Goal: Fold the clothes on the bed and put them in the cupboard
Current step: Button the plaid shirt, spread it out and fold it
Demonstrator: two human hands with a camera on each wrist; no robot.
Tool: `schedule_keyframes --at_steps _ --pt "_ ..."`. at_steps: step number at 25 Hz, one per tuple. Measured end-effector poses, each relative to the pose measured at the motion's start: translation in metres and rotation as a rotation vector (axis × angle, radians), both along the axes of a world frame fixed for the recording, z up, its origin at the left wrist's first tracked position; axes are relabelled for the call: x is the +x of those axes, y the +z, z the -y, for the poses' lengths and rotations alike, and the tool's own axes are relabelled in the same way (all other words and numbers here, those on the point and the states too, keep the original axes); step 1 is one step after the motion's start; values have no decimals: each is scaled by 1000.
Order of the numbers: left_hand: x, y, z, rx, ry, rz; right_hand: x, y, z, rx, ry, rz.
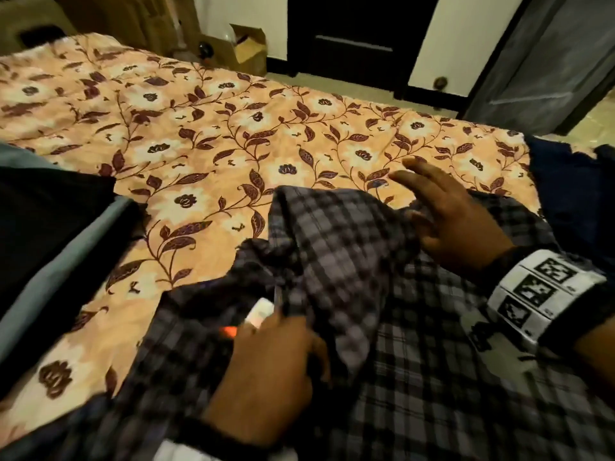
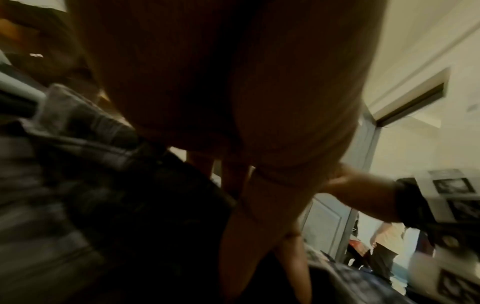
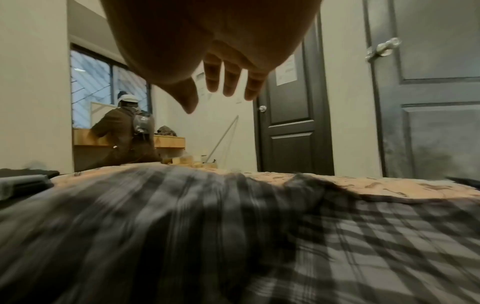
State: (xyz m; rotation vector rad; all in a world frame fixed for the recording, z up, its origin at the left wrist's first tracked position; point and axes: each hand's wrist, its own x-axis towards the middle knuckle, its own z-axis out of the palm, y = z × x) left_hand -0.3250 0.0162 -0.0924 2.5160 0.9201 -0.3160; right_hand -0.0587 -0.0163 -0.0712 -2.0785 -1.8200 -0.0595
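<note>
Fingers [image 1: 414,176] of our right hand [image 1: 456,221] are spread and straight, released, hovering over the far edge of the plaid shirt [image 1: 382,327] toward the right of the head frame; in the right wrist view those fingers [image 3: 231,82] hang apart in the upper middle of the frame, holding nothing, with the shirt [image 3: 233,236] below them. Our left hand [image 1: 266,380], at the lower centre of the head frame, has its fingers curled round a bunched fold of the shirt, pinching the cloth beside a small white tag [image 1: 259,314] that shows at the knuckles. In the left wrist view the hand [image 2: 233,102] fills most of the frame and is dark; we cannot tell the grip from there, though blurred plaid cloth [image 2: 52,164] lies at the left.

We see the shirt crumpled and unfolded on the bed [image 1: 199,128], across the lower centre and lower right of the head frame, on a peach bedspread with dark leaves and flowers. At the left edge of the frame lie a black garment [image 1: 40,221] and a grey-blue garment [image 1: 43,284]; a dark blue garment [image 1: 572,194] lies at the right edge. A band with black-and-white markers [image 1: 539,291] sits on our right wrist. Beyond the bed, a dark door [image 3: 293,102] stands in the upper right of the right wrist frame, and another person [image 3: 122,131] is at a window in the left of it.
</note>
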Motion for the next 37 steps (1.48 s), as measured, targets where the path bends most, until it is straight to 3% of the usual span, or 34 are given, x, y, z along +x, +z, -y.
schedule_keyframes --at_steps 1,4,9,11,14,16,20,23,24,26,28,30,32,34,36,37 --pt "-7 -10 13 -82 31 -57 -11 5 -5 -30 70 16" --pt "-9 -26 19 -150 137 -6 -41 3 -37 -240 179 -63" --pt "4 -29 30 -123 222 50 -70 -31 -123 -574 58 -250" --pt "3 -35 24 -138 239 62 -76 -43 -143 -744 146 -136" --pt "4 -45 18 -175 201 50 -85 -48 -153 -926 255 232" --pt "5 -45 15 -185 205 46 -82 -35 -156 -847 170 269" --pt "4 -30 8 -60 338 75 -42 37 -177 -387 -268 27" --pt "-2 -20 -5 215 603 326 -14 103 -181 31 -320 -189" --pt "-7 -17 -13 238 677 411 -9 117 -177 59 -284 -229" --pt "-22 -15 -30 94 656 373 -8 129 -156 -38 -171 -263" --pt "-31 -18 -41 -174 488 254 -3 119 -124 -270 -126 -180" --pt "-31 -13 -48 -227 294 187 10 85 -76 -506 -171 -101" --pt "-26 -3 -71 -167 332 288 23 38 -11 -698 -214 -148" --pt "-24 10 -123 -20 566 449 29 1 59 -837 -222 -211" --pt "-34 33 -171 297 802 481 34 -18 121 -771 -247 -245" --pt "-39 40 -179 404 880 473 40 -22 144 -656 -343 -262"
